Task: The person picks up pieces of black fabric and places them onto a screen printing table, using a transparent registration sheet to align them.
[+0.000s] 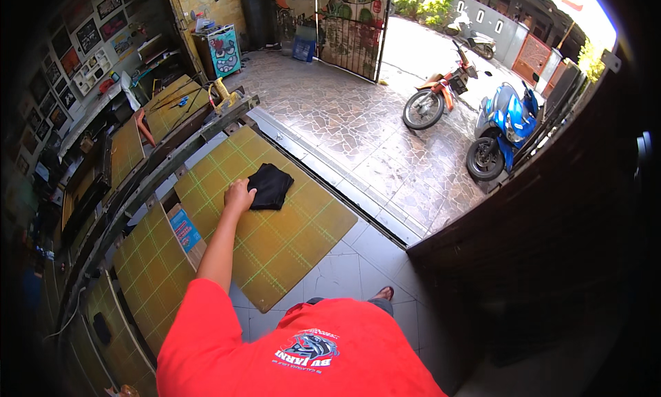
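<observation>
Left hand [239,194] touching black cloth [272,187], grip unclear; green-gridded board [296,235] beneath, pale tiled floor [336,276] below.

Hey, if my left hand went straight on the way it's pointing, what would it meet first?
Most likely the black cloth: your left hand is right at its left edge, fingertips apparently touching it, though depth is hard to judge.
</observation>
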Tool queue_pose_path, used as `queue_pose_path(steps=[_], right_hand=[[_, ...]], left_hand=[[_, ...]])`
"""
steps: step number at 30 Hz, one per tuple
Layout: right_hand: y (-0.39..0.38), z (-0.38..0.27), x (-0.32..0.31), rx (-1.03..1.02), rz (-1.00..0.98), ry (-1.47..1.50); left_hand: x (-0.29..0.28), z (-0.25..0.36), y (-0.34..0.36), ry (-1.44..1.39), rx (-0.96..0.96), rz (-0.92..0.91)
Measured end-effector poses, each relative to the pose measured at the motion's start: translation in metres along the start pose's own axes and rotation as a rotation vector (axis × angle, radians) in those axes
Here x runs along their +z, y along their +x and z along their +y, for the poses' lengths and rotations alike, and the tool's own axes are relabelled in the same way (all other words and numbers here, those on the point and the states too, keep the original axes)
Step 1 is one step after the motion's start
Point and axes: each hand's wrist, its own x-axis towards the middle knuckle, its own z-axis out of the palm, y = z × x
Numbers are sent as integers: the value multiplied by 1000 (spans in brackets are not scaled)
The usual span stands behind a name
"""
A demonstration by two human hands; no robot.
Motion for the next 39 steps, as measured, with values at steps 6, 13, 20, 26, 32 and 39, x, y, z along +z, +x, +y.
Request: queue_pose_path(steps=[6,13,20,26,32,39], right_hand=[[136,-85,-88,58,-66,-40],[336,-182,-237,-192,-69,-101],[481,-505,-298,-558,-81,-238],[500,-697,-282,-726,-241,-305],[572,-708,-304,-504,-284,-584],[669,-741,-311,-245,-388,-671]], left_hand=[[-13,-6,44,-7,-140,165],[-8,-1,45,101,-430,177],[-1,22,85,10,-572,323],[-29,33,105,-12,-700,435],[-36,-7,107,-9,-913,-99],[-31,21,75,99,-1087,278]])
